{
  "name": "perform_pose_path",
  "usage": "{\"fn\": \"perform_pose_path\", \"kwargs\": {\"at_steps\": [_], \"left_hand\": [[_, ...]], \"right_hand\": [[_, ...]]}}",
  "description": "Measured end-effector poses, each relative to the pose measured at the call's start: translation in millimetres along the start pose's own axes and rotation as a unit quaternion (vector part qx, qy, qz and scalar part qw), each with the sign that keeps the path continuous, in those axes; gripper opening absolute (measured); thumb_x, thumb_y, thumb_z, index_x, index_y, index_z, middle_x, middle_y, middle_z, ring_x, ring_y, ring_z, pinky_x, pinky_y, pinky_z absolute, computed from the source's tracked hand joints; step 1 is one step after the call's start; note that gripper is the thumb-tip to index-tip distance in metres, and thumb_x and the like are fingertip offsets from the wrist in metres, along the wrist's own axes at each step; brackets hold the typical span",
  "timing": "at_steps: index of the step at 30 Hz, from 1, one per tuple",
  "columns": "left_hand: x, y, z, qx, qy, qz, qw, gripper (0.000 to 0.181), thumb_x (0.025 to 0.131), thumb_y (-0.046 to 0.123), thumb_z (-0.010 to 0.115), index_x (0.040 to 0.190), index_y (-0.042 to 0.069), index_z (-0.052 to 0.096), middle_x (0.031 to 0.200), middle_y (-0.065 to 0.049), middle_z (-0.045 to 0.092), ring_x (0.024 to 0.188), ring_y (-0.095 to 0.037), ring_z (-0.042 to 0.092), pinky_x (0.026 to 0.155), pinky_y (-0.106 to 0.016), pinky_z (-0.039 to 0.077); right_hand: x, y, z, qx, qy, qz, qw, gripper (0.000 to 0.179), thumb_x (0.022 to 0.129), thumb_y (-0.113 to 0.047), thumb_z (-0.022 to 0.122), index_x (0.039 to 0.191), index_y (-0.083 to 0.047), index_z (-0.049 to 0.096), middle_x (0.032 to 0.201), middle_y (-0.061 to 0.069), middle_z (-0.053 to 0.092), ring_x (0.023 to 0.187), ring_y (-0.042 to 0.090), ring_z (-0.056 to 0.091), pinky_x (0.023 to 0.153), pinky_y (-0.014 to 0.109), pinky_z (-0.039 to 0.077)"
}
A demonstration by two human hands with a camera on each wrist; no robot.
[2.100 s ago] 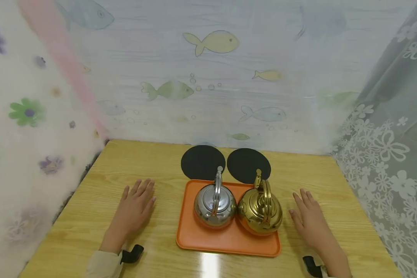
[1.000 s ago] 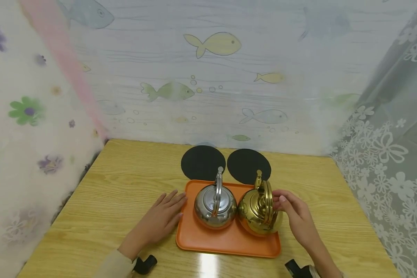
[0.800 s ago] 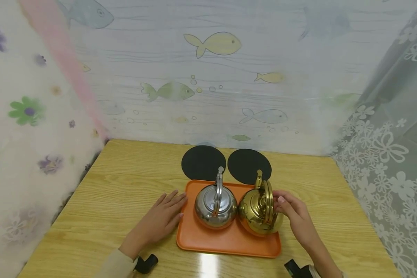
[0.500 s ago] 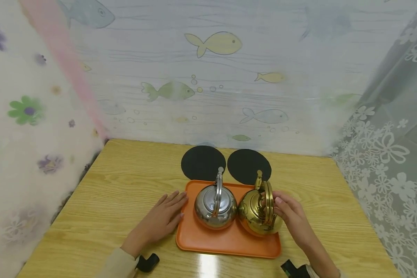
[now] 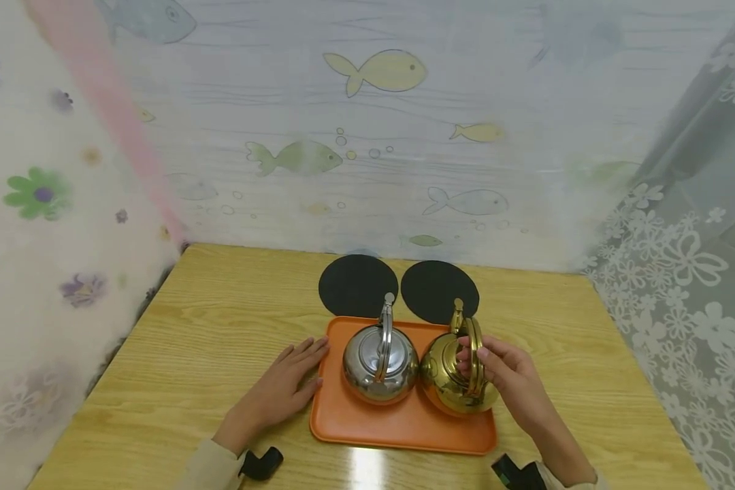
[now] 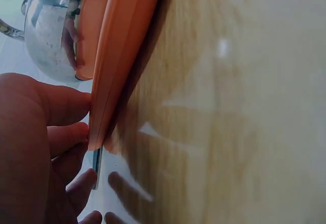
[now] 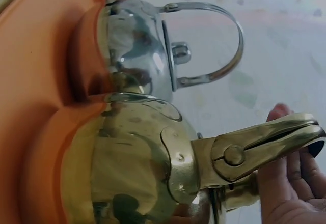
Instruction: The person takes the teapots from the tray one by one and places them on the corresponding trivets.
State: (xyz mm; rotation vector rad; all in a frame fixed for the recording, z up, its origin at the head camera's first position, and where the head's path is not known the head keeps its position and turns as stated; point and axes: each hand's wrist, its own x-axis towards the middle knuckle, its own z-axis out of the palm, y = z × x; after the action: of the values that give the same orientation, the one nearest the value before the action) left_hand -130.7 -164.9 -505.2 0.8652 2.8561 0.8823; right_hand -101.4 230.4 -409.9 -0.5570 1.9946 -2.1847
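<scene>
On the bench (image 5: 233, 306), an orange tray (image 5: 398, 429) carries two kettles. The gold kettle (image 5: 442, 382) stands upright in the tray's right half, its spout (image 5: 457, 316) toward the bench's far edge; the silver kettle (image 5: 363, 382) is just beside it on the left, so close that I cannot tell whether they touch. Two black discs (image 5: 356, 286) lie between the tray and the bench's far edge.

The right hand (image 5: 514, 374) has its fingers bent through the gold kettle's handle (image 5: 476, 354), with the thumb on the outer side; the hold looks loose, with space at the palm. The left hand (image 5: 284, 384) is flat, fingers extended, fingertips against the tray's left edge and gripping nothing.

The step appears to be taking hold of that handle. To do it well, I would centre the fingers beneath the arch and close the thumb before loading it, keep any pull vertical so the gold body does not scrape its neighbour, and keep light left-hand pressure against the tray.
</scene>
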Motion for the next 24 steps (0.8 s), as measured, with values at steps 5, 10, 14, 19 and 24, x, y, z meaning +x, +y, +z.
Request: {"fn": "perform_pose_path", "kwargs": {"at_steps": [5,10,14,19,24], "left_hand": [[0.6,-2.5,1.0,-0.013,0.003,0.003,0.9999,0.058,0.103,0.029,0.058,0.154,0.006,0.045,0.163,-0.007,0.037,0.152,-0.037,0.03,0.121,-0.065,0.022],[0.2,-7.6,5.7,-0.033,0.009,0.001,0.9994,0.058,0.103,0.031,0.059,0.155,0.008,0.045,0.163,-0.005,0.037,0.152,-0.036,0.029,0.122,-0.063,0.019],[-1.4,-9.4,8.7,-0.056,0.023,0.004,0.9982,0.058,0.103,0.028,0.059,0.155,0.007,0.044,0.163,-0.007,0.037,0.152,-0.039,0.029,0.121,-0.066,0.017],[-0.9,-11.2,11.7,-0.084,0.051,0.013,0.9951,0.056,0.102,0.024,0.06,0.153,0.005,0.046,0.161,-0.01,0.04,0.15,-0.042,0.03,0.12,-0.068,0.014],[-1.7,-12.8,16.6,-0.096,0.065,0.021,0.993,0.055,0.101,0.022,0.062,0.152,0.005,0.048,0.16,-0.011,0.042,0.149,-0.043,0.032,0.119,-0.068,0.016]], "right_hand": [[1.1,5,-3,0.018,0.026,0.022,0.9993,0.03,0.102,0.004,0.052,0.131,0.0,0.062,0.104,0.004,0.074,0.086,0.012,0.071,0.077,0.029,0.062],[-1.4,12,-4,0.048,0.035,0.005,0.9982,0.035,0.1,0.01,0.053,0.128,-0.007,0.064,0.108,0.005,0.074,0.081,0.011,0.072,0.073,0.027,0.061],[-2.3,13,-4,0.05,0.055,-0.002,0.9972,0.04,0.097,0.012,0.055,0.126,-0.014,0.067,0.105,0.003,0.075,0.079,0.011,0.073,0.071,0.027,0.062],[-0.3,12,-2,0.052,0.075,-0.018,0.9957,0.046,0.095,0.016,0.056,0.125,-0.017,0.068,0.097,0.002,0.075,0.078,0.01,0.074,0.07,0.025,0.062],[-2.8,11,-1,0.061,0.082,-0.02,0.9945,0.046,0.094,0.016,0.057,0.124,-0.016,0.069,0.093,0.001,0.075,0.077,0.012,0.075,0.07,0.025,0.062]]}}
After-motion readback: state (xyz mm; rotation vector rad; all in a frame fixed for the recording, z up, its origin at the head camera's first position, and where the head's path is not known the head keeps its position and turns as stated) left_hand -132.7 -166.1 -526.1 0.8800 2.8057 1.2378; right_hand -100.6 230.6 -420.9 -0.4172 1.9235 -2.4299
